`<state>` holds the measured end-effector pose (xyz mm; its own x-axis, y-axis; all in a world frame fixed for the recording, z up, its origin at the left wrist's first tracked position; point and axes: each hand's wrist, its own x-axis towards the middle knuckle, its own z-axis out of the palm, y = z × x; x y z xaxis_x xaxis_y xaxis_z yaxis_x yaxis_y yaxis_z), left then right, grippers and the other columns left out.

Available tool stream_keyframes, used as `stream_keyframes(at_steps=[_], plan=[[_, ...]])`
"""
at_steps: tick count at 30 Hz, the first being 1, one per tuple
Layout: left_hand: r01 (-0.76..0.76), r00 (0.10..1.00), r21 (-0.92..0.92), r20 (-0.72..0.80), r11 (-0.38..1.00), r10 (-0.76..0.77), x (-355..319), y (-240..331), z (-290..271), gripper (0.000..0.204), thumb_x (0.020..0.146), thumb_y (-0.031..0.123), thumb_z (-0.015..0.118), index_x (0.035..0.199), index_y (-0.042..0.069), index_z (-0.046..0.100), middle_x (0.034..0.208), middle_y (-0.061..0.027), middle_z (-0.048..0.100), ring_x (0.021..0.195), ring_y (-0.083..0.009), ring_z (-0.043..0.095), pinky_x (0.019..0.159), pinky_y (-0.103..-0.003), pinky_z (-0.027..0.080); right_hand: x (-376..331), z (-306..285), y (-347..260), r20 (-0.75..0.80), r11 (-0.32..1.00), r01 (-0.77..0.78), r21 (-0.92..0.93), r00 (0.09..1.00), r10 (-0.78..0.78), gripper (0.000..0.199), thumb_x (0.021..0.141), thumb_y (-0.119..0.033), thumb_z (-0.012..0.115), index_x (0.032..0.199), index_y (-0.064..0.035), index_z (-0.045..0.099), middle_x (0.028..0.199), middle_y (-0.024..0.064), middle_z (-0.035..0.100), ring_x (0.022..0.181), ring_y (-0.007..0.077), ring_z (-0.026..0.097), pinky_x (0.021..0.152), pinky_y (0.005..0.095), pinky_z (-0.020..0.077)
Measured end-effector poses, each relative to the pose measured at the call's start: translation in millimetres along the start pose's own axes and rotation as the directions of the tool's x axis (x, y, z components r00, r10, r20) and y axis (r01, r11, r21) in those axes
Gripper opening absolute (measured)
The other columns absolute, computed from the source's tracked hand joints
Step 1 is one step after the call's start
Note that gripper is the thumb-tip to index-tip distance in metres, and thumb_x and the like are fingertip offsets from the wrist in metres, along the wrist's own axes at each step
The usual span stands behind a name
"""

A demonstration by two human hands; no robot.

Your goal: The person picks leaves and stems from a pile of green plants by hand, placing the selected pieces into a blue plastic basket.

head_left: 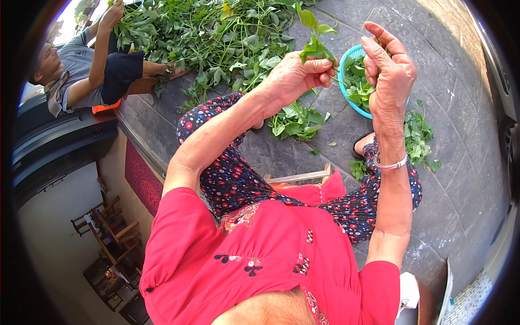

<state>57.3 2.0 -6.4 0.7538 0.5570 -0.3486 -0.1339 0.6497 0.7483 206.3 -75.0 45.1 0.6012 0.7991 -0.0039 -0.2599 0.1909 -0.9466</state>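
Observation:
My left hand [295, 78] is closed, pinching the stem of a green leafy sprig [314, 46] between thumb and fingers. The sprig's leaves stand up above the hand, and its cut stem points toward the right. Beside it my right hand [392, 81] is raised over a turquoise plastic basket [342, 84], fingers apart, with nothing clear in them. Picked leaves [357, 86] lie inside the basket, partly hidden by that hand. On the floor between my feet and below my left hand sits a small heap of leaves [295, 122].
A big pile of leafy vines [211, 43] spreads across the dark tile floor [455, 108] at the far left. Another person [86, 70] sits beside it, handling greens. More loose leaves [417, 135] lie right of the basket. A wooden-framed low seat [298, 177] shows between my knees.

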Motion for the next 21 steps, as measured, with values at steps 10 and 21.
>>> stream_keyframes(at_steps=[10,21], plan=[[0.003,1.0,0.777,-0.006,0.629,0.004,63.3,-41.8,-4.2,0.024,0.084,0.011,0.061,0.103,-0.003,0.063,0.076,-0.0029,0.063,0.065,-0.0102,0.055,0.066,-0.023,0.049,18.2,-45.2,-12.0,-0.295,0.969,0.146,0.2,0.952,-0.083,0.015,0.086,-0.008,0.058,0.098,0.0019,0.058,0.072,0.0049,0.054,0.05,0.0089,0.042,0.043,0.0207,0.0312],[-0.209,0.977,0.978,0.21,-0.019,0.05,146.3,-176.4,-55.3,0.025,0.074,0.017,0.056,0.095,0.006,0.065,0.085,-0.0193,0.065,0.082,-0.035,0.063,0.072,-0.042,0.05,19.5,-88.2,-13.6,-0.295,0.964,0.196,0.179,0.946,-0.137,0.013,0.085,-0.001,0.057,0.092,0.0099,0.056,0.07,0.0078,0.049,0.056,0.0106,0.04,0.05,0.0231,0.0302]])
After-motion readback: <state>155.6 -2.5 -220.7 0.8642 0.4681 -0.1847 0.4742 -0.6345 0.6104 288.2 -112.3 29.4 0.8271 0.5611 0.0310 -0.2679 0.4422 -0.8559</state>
